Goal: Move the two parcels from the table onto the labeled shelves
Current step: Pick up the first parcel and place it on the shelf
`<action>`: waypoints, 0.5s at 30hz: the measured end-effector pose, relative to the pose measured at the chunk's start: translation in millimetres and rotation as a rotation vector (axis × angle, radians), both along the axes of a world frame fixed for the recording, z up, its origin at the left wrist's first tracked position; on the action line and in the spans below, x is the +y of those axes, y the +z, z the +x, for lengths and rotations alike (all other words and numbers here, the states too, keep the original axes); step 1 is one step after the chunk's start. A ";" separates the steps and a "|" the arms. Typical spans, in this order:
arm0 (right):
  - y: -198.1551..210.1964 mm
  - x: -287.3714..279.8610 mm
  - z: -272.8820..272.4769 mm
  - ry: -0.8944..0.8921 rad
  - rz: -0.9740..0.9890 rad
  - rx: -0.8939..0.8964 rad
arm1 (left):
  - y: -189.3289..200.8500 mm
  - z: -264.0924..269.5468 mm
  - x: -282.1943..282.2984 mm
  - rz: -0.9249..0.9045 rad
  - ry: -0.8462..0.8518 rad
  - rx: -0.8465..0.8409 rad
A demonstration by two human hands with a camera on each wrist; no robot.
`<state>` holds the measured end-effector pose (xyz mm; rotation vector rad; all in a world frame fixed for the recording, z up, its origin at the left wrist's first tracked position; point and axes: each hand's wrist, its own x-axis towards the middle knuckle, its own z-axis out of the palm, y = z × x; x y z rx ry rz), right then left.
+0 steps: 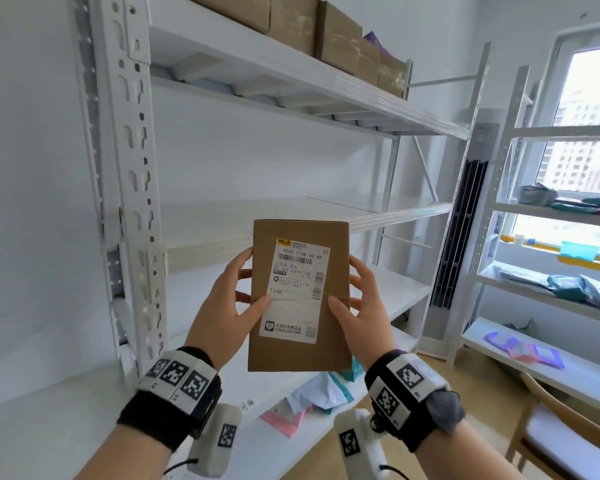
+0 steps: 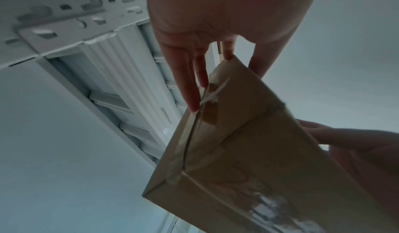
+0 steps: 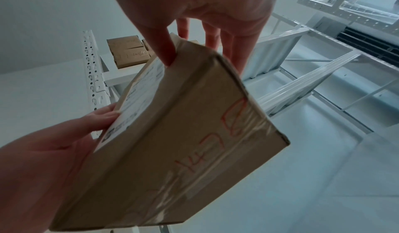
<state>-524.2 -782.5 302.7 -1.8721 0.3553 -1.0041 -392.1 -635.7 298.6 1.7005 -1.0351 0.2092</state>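
A brown cardboard parcel (image 1: pixel 298 355) with a white shipping label is held upright in the air, in front of the white shelf rack (image 1: pixel 136 188). My left hand (image 1: pixel 245 282) grips its left edge, thumb on the label face and fingers behind. On the opposite edge my right hand (image 1: pixel 352 289) holds it the same way. In the left wrist view the left hand's fingers (image 2: pixel 190 86) lie along a taped edge of the parcel (image 2: pixel 248 160). The right wrist view shows the right hand's thumb (image 3: pixel 166 52) pinching the parcel (image 3: pixel 183 134), which bears red handwriting on its side.
Several cardboard boxes (image 1: pixel 329 36) stand on the rack's upper shelf. The middle shelf (image 1: pixel 378 213) lies behind the parcel. Pink and white mailer bags (image 1: pixel 309 396) lie on a white surface below. At the right stand a tower fan (image 1: pixel 461 230), a second rack (image 1: pixel 551 213) and a wooden chair (image 1: pixel 548 431).
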 end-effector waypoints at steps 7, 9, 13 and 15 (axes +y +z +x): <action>25.5 -43.7 44.9 0.037 -0.086 -0.061 | 21.8 38.7 -36.0 -0.050 0.043 -0.035; 26.4 -49.9 55.1 0.053 -0.088 -0.061 | 23.1 45.9 -39.9 -0.048 0.065 -0.038; 36.2 -55.3 77.4 0.093 -0.087 -0.075 | 32.5 59.5 -38.5 -0.069 0.119 -0.047; 47.8 -56.4 88.8 0.124 -0.088 -0.099 | 44.9 64.9 -37.0 -0.083 0.145 -0.077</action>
